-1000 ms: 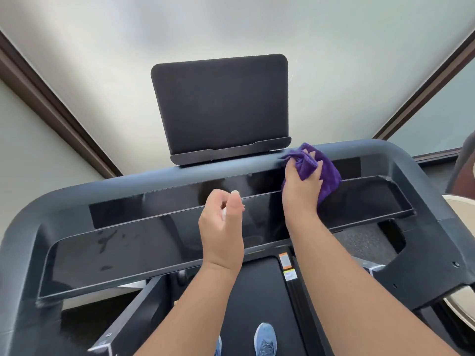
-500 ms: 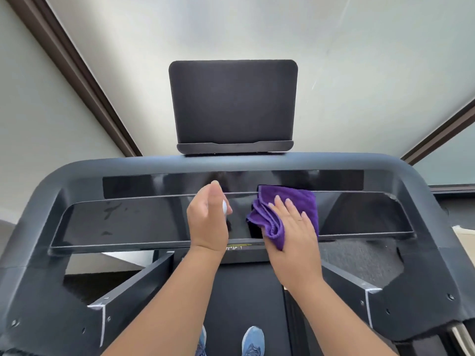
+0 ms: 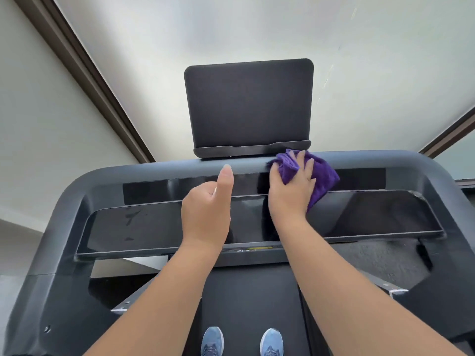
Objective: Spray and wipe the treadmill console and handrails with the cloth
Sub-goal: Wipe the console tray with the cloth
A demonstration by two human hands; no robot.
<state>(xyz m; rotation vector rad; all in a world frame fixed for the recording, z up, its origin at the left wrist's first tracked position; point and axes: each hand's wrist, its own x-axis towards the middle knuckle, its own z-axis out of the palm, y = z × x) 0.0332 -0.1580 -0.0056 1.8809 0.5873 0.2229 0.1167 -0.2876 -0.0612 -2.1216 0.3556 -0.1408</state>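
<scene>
Seen from above, a person stands on a treadmill, their right hand (image 3: 291, 194) pressing a bunched purple cloth (image 3: 321, 173) with fingers spread against the far upper edge of the console (image 3: 154, 186), just below the right corner of the tablet holder (image 3: 248, 106). The left hand (image 3: 205, 209) hovers mid-console, fingers curled and thumb raised — whether it holds a spray bottle cannot be told. Wiping looks under way: smudges remain on the glossy panel's left side, and the handrails (image 3: 59, 291) appear untouched.
</scene>
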